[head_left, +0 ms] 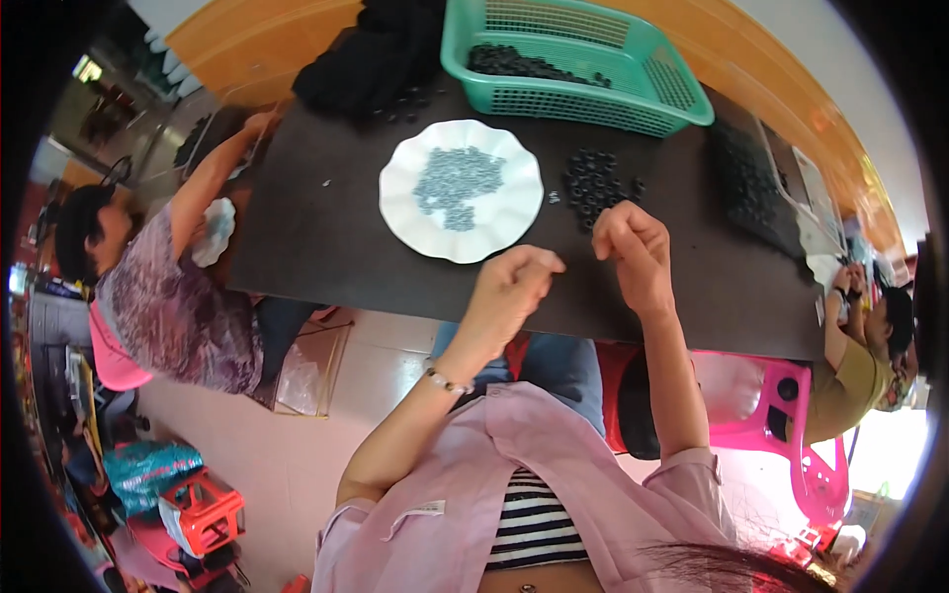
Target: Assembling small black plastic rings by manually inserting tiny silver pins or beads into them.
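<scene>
My left hand (pixel 512 295) is over the near edge of the dark table, just below the scalloped white plate (pixel 400 219). Its fingers are curled and the fingertips pressed together; whatever is in them is too small to make out. Many tiny silvery-grey pieces (pixel 460 178) lie spread on the plate. To the right, my right hand (pixel 635 252) is raised beside a loose pile of small black rings (pixel 593 183). The thumb and fingers there are closed in a pinch, and anything held is hidden. A narrow gap separates the two hands.
A green plastic basket (pixel 583 111) with black pieces stands at the back. Black cloth or bag (pixel 361 59) lies at the back left, a bag of black pieces (pixel 753 183) at the right. One person (pixel 178 287) sits at left, another (pixel 855 366) at right.
</scene>
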Tool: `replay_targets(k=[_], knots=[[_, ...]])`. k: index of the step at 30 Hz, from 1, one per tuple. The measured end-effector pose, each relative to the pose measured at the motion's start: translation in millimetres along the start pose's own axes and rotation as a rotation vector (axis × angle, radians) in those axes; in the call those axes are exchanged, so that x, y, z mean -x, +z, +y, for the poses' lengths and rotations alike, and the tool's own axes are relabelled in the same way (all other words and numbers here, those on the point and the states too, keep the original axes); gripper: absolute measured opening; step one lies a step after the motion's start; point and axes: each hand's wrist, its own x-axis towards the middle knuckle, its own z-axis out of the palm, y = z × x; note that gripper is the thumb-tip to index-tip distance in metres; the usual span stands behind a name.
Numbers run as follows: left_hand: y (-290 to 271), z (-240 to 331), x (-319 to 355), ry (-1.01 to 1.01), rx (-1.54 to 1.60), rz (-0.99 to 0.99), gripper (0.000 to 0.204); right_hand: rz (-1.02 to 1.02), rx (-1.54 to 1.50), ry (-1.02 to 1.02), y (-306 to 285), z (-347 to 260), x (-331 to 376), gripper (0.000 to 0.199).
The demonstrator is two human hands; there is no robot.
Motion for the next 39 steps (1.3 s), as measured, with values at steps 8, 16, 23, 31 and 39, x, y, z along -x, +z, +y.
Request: replay_targets(k=[8, 16, 23, 31, 39], knots=[[-2.6, -3.2, -12.9, 0.098, -0.219, 0.020, 0.023, 0.051, 1.061, -0.237, -14.4, 3.4, -24.1, 0.015], [-11.9, -7.5, -20.0, 0.169, -0.144, 0.021, 0.022, 0.011, 1.321, -0.341, -7.7, 34.7, -61.1, 0.020], [-18.3, -0.8, -24.7, 0.157, -0.037, -0.009, 0.022, 0.014, 1.241, -0.302, -4.0, 41.8, -67.9, 0.014], [-18.3, 11.8, -30.8, 0.026, 0.118, -0.007, 0.026, -0.004, 0.868, -0.206, 13.6, -13.0, -40.1, 0.015], [-16.2, 38.3, -30.9, 0.049, -0.267, -0.082, 0.031, -0.189, 0.807, -0.079, 12.3, -42.0, -25.1, 0.018]])
